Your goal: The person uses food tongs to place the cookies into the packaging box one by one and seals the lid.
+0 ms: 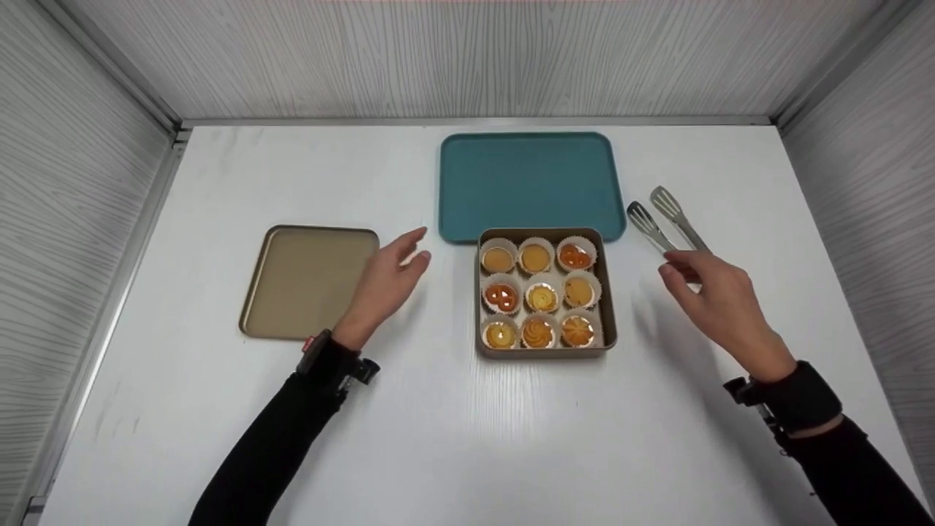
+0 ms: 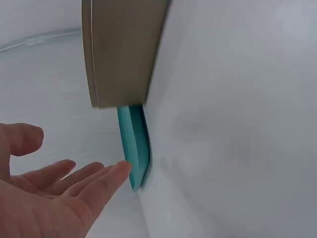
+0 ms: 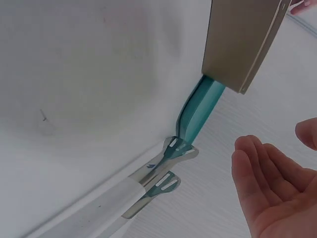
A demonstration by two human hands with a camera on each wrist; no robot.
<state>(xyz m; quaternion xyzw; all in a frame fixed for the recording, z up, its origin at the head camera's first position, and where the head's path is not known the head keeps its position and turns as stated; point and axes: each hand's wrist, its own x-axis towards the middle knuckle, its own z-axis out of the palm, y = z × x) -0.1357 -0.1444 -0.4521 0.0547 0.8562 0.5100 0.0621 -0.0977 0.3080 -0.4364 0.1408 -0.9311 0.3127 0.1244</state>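
A square gold tin (image 1: 544,353) holds several small tarts (image 1: 542,298) in white paper cups, set in rows. My left hand (image 1: 387,285) hovers between the tin and a flat gold lid (image 1: 303,281), its fingers loosely extended and holding nothing. Beside the tin's right side, metal tongs (image 1: 666,203) with slotted ends lie on the table. Over their handle end, in the head view, is my right hand (image 1: 719,307), which hides that part. The right wrist view shows this hand (image 3: 277,191) apart from the tongs (image 3: 161,166), fingers slightly bent, with nothing in its grasp.
Behind the tin lies a teal tray (image 1: 529,179), its front edge close to the tin's back wall. The white table (image 1: 467,446) is bounded by grey wood-grain panels (image 1: 467,58) at the back and both sides.
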